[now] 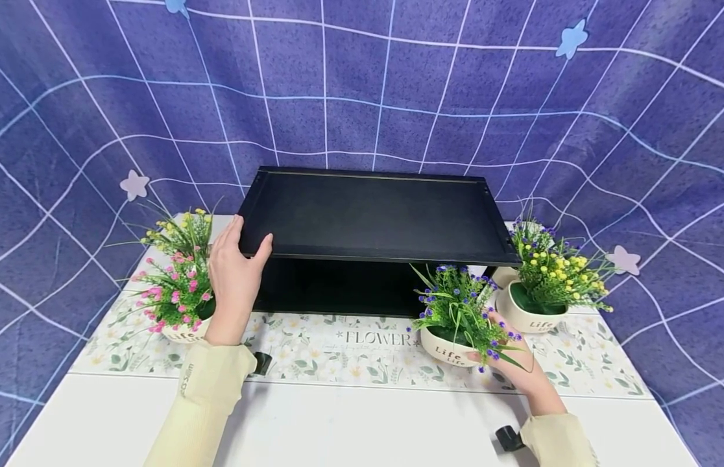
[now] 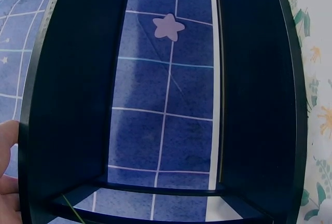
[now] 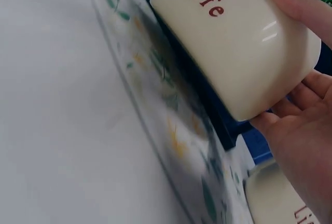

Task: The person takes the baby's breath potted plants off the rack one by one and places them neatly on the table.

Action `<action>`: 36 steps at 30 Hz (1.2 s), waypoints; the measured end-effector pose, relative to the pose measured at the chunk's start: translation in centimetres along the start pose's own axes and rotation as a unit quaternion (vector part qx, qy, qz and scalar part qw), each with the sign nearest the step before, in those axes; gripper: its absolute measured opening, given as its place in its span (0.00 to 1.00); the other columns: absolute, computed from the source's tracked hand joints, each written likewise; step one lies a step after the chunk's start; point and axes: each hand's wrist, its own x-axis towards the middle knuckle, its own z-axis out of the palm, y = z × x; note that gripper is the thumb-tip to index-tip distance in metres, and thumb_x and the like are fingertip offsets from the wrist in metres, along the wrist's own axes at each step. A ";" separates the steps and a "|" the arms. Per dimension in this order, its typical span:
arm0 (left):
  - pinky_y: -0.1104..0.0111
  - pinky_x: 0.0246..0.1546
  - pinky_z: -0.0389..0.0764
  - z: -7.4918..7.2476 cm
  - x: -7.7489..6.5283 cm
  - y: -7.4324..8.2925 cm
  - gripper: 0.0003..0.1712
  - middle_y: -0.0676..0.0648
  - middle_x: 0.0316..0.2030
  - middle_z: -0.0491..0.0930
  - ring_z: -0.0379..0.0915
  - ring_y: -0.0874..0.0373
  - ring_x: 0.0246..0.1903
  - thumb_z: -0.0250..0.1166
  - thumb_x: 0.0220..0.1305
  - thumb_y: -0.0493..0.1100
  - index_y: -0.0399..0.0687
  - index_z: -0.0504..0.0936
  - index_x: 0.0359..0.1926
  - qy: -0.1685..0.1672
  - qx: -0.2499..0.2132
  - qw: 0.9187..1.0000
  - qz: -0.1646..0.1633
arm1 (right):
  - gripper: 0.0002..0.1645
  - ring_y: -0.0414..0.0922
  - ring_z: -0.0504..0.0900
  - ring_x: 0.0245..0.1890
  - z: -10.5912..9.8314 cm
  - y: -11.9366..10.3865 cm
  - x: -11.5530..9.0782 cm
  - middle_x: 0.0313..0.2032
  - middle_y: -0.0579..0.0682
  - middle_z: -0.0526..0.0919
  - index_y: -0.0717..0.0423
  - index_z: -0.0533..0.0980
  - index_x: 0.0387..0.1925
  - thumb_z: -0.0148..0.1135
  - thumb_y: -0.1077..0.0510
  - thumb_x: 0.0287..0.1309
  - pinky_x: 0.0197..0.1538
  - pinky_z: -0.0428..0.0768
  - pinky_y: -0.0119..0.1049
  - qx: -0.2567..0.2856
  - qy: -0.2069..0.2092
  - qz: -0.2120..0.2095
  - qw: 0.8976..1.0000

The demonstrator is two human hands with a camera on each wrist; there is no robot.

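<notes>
A low black shelf (image 1: 374, 214) with an open front stands on the table. My left hand (image 1: 236, 269) rests on the front left corner of its top, thumb and fingers spread; in the left wrist view its fingertips (image 2: 9, 200) show at the top panel's edge. With my right hand (image 1: 516, 360) I hold a cream pot (image 1: 440, 350) of artificial purple flowers (image 1: 460, 295) in front of the shelf's right end. In the right wrist view the thumb is on the rim of this pot (image 3: 228, 47) and the fingers are under its base.
Pink flowers (image 1: 175, 295) in a cream pot stand left of the shelf, yellow ones (image 1: 183, 230) behind them. At the right is a pot (image 1: 531, 318) of yellow flowers, with more purple flowers behind. A floral mat (image 1: 350, 363) crosses the white table; a purple curtain (image 1: 362, 84) hangs behind.
</notes>
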 end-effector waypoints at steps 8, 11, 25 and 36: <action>0.50 0.69 0.61 -0.1 0.1 -0.1 0.36 0.40 0.67 0.69 0.63 0.42 0.67 0.66 0.61 0.50 0.38 0.70 0.66 0.002 -0.001 1.000 0.000 | 0.59 0.53 0.61 0.71 -0.9 1.7 -0.3 0.74 0.66 0.51 0.65 0.48 0.74 0.72 0.60 0.47 0.70 0.62 0.39 -0.004 -0.019 0.005 1.000; 0.50 0.69 0.62 -0.1 0.1 -0.2 0.36 0.39 0.67 0.69 0.63 0.42 0.67 0.66 0.61 0.50 0.38 0.70 0.66 0.001 0.000 1.000 0.002 | 0.59 0.34 0.66 0.64 -1.1 2.1 -0.2 0.71 0.67 0.58 0.64 0.50 0.73 0.74 0.62 0.44 0.63 0.66 0.28 -0.002 -0.015 -0.012 1.000; 0.51 0.69 0.61 -0.1 0.2 -0.2 0.36 0.40 0.66 0.70 0.63 0.42 0.67 0.67 0.61 0.50 0.38 0.71 0.66 0.007 -0.001 1.000 0.003 | 0.62 0.74 0.48 0.69 -3.4 4.0 -1.0 0.73 0.71 0.44 0.64 0.44 0.75 0.72 0.64 0.45 0.64 0.51 0.73 -0.004 -0.032 0.006 0.999; 0.51 0.68 0.62 -0.1 0.1 -0.1 0.35 0.40 0.66 0.70 0.64 0.42 0.67 0.67 0.61 0.50 0.38 0.72 0.65 0.008 -0.001 1.000 0.004 | 0.42 0.60 0.76 0.57 -5.3 4.1 -2.7 0.60 0.65 0.75 0.68 0.68 0.63 0.64 0.42 0.57 0.59 0.75 0.51 -0.089 -0.077 0.186 0.976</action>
